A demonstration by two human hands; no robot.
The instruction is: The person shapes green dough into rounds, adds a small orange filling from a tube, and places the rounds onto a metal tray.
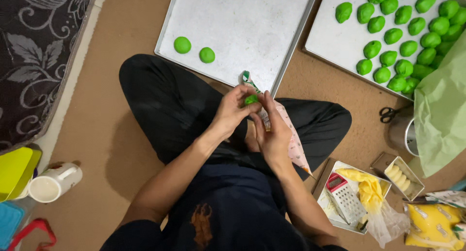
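The left hand and the right hand meet over the person's crossed legs, fingers curled in around a small green dough piece pinched between the fingertips of both. The right hand is also closed on a patterned piping bag, whose body trails down across the right knee while its tip pokes up just above the fingers.

Just beyond the hands lies a metal baking tray on the brown floor, bearing two round green dough balls near its near-left corner. To the right of it, a second tray is crowded with rows of green dough lumps. A pale green cloth drapes over a metal pot with black scissors beside it. Near the right knee sit a small grater in a tin and yellow plastic bags. Far left stands a white mug.
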